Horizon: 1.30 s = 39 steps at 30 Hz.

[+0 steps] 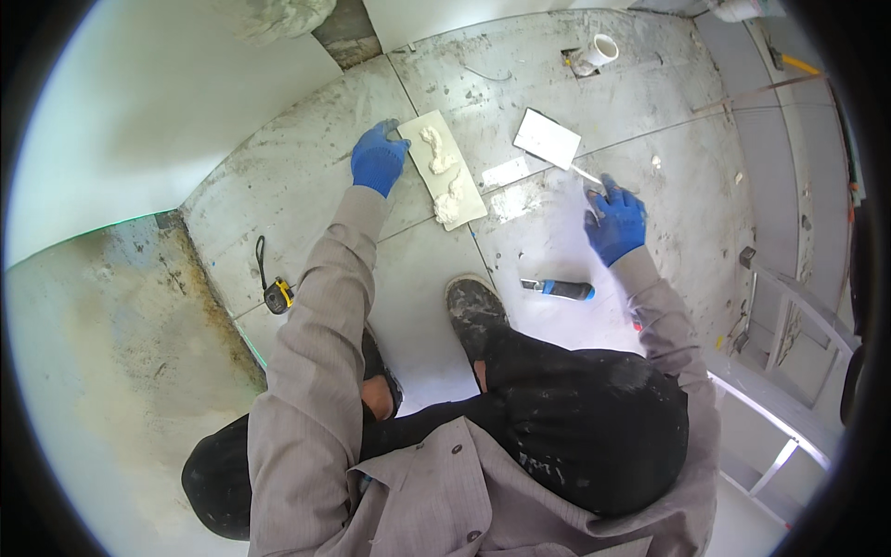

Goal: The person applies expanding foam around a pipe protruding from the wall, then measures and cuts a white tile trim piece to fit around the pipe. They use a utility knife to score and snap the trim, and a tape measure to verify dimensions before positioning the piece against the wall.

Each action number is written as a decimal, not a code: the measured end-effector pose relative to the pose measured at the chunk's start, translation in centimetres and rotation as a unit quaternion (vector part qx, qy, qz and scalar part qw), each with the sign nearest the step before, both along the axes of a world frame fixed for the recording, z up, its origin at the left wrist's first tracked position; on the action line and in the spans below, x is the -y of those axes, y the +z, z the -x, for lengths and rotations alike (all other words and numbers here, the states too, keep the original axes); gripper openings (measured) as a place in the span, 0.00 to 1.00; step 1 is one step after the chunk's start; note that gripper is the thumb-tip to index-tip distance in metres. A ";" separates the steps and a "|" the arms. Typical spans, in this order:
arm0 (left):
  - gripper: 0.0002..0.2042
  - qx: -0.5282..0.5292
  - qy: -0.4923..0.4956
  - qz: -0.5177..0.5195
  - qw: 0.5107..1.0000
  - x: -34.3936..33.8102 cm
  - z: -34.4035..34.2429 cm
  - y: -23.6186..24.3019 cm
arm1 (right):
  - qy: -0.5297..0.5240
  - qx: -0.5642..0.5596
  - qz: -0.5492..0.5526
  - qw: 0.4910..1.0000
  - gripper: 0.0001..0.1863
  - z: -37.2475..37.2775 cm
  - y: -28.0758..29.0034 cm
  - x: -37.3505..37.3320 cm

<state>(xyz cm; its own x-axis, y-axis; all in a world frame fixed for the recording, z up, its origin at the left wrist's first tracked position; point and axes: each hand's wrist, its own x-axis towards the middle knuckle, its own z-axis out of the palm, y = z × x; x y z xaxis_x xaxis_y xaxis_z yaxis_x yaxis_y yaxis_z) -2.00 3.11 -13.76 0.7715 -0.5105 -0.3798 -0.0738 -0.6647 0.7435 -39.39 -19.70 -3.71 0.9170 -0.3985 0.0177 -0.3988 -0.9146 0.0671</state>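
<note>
A narrow cream tile strip (461, 197) lies on the floor with thick white dabs of paste (434, 148) on its upper face. At its far left edge is my left hand (379, 160) in a blue glove, fingers closed on that edge. A white rectangular plate (548, 138) rests to the right. From its near right corner a thin white handle-like piece (585, 174) runs toward my right hand (616, 223). That hand, also blue-gloved, has its fingers apart at the piece's end; whether they touch it I cannot tell.
A blue-black utility knife (560, 290) and a yellow-black tape measure (277, 295) lie on the tiled floor. A small pale strip (505, 173) is beside the plate. A white pipe (601, 50) rises at the back; an aluminium ladder (775, 422) stands right.
</note>
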 end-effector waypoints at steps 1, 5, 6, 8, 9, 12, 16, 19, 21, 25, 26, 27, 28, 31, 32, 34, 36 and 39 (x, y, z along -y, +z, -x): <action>0.26 -0.050 0.030 0.005 0.998 0.4 0.7 0.9 | -0.009 0.081 -0.102 0.991 0.22 -0.8 0.2 -2.1; 0.21 -0.189 0.112 0.092 0.971 1.5 1.6 2.2 | -0.171 0.066 -0.584 0.791 0.25 -4.8 -5.7 -9.3; 0.20 -0.206 0.129 0.121 0.962 0.7 1.1 1.9 | -0.204 -0.058 -0.545 0.811 0.26 -7.5 -4.6 -10.5; 0.20 -0.179 0.129 0.098 0.970 0.7 1.6 2.4 | -0.168 -0.033 -0.439 0.882 0.27 -9.0 -3.8 -12.4; 0.21 -0.167 0.129 0.092 0.973 1.2 2.2 2.8 | -0.157 -0.017 -0.429 0.889 0.27 -9.0 -4.3 -12.5; 0.21 -0.143 0.134 0.093 0.976 0.5 2.1 3.1 | -0.122 0.020 -0.432 0.893 0.27 -9.4 -6.3 -11.9; 0.18 -0.231 0.208 0.222 0.924 0.0 1.3 4.3 | -0.093 0.100 -0.504 0.853 0.25 -9.6 -6.9 -9.8; 0.13 -0.267 0.240 0.271 0.893 -1.1 -2.1 5.2 | -0.053 0.228 -0.556 0.798 0.21 -13.6 -4.7 -8.1; 0.10 -0.301 0.265 0.283 0.871 -0.8 -4.1 6.3 | -0.006 0.239 -0.591 0.771 0.19 -16.8 -1.0 -5.6; 0.09 -0.333 0.306 0.338 0.825 0.6 -6.9 6.2 | 0.040 0.261 -0.469 0.843 0.15 -24.0 3.7 -2.9; 0.09 -0.348 0.311 0.345 0.814 1.1 -7.6 5.8 | 0.077 0.271 -0.420 0.863 0.16 -25.7 4.4 -2.2; 0.09 -0.359 0.319 0.348 0.805 0.8 -8.5 5.0 | 0.114 0.280 -0.373 0.877 0.16 -27.5 5.0 -1.9; 0.09 -0.371 0.329 0.350 0.795 0.5 -9.3 4.3 | 0.126 0.278 -0.347 0.887 0.16 -29.2 5.5 -1.9; 0.10 -0.363 0.320 0.348 0.803 1.0 -10.4 3.3 | 0.156 0.262 -0.274 0.912 0.15 -33.2 6.8 -1.8; 0.10 -0.361 0.316 0.344 0.807 1.4 -10.8 3.1 | 0.166 0.257 -0.256 0.917 0.16 -34.2 7.2 -1.8; 0.11 -0.359 0.308 0.333 0.816 2.2 -11.5 3.4 | 0.167 0.248 -0.238 0.924 0.15 -35.6 6.9 -1.5; 0.12 -0.363 0.322 0.318 0.814 2.9 -11.6 3.9 | 0.154 0.246 -0.240 0.926 0.14 -36.9 6.2 -1.2; 0.12 -0.361 0.319 0.306 0.821 3.5 -11.6 4.4 | 0.163 0.256 -0.232 0.924 0.11 -38.6 5.8 -0.6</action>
